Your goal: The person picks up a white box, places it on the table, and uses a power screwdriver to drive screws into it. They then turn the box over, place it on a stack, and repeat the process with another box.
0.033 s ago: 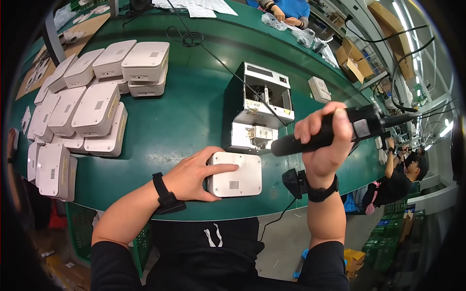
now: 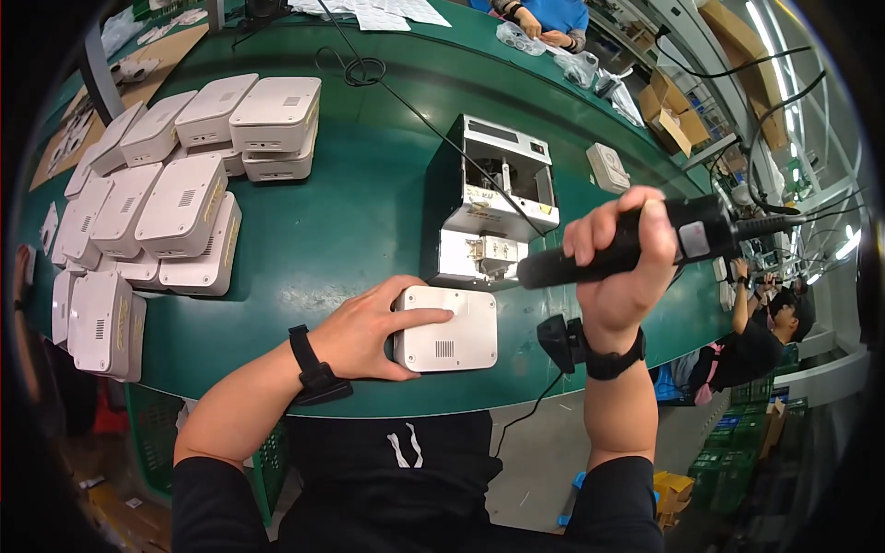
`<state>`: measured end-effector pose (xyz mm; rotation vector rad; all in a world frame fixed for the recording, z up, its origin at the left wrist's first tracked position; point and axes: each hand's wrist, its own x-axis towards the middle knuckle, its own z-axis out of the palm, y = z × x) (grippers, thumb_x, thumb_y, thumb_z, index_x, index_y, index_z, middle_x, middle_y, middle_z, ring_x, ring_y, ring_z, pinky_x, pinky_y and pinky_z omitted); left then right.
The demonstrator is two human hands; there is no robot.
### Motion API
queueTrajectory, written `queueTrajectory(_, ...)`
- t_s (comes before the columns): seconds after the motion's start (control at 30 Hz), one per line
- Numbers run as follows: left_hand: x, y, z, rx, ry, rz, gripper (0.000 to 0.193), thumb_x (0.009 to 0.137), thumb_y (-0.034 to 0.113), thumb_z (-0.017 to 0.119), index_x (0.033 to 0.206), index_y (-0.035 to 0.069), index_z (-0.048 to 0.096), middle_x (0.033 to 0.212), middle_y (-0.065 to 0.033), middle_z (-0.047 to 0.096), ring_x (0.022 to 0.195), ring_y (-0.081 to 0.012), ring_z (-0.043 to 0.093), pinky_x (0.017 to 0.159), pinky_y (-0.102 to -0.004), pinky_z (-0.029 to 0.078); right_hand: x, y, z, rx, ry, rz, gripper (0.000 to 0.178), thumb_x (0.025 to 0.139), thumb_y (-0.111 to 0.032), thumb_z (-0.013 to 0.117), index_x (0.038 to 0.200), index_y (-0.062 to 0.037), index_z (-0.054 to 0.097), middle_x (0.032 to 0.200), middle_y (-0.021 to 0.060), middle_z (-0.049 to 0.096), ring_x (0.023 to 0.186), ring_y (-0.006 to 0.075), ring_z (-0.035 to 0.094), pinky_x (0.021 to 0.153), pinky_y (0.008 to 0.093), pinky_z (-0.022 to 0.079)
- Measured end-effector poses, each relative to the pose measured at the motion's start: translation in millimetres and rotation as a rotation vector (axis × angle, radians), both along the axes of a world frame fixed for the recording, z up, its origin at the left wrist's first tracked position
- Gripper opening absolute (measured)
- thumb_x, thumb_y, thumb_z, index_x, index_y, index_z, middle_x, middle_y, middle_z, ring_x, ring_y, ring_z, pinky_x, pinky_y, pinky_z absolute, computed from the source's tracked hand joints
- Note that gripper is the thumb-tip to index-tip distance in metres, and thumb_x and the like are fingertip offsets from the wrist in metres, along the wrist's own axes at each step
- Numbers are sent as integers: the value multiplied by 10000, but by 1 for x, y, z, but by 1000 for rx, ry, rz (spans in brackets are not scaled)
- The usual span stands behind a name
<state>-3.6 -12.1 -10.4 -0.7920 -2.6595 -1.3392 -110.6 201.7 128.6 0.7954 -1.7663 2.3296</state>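
Observation:
A white plastic box with rounded corners, a small vent grille and screw holes at its corners lies flat near the table's front edge. My left hand grips its left side, thumb at the near edge and index finger stretched across the top. Raised to the right of the box, my right hand is wrapped round a black corded electric screwdriver, which is tilted with its nose pointing left. Just beyond the box stands a screw feeder, its metal front close to the screwdriver's nose; the bit cannot be made out.
Several similar white boxes are stacked on the left of the green table. Another white unit lies at the right. A black cable runs over the feeder. Across the table a co-worker's hands handle clear plastic bags.
My right hand and the screwdriver have shifted slightly up and to the right. My left hand keeps its hold on the box.

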Motion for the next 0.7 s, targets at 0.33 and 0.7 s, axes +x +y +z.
queueTrajectory(0.33,3,2,-4,33,9,9,761,608,218,846,1312,266,564,1295,-126,454,1153,-337,537,948,-413,492,8,3,-8,116,-117,-18,281,964,-344,463,940,-64,475,629,41,458,484,153,440,518,326,410)
queueTrajectory(0.7,0,3,-5,-22,-13,27,769,601,226,845,1313,284,561,1295,-115,453,1146,-327,541,934,-411,499,66,43,-20,87,-42,49,310,945,-394,459,977,-86,448,646,34,468,466,140,438,505,323,414)
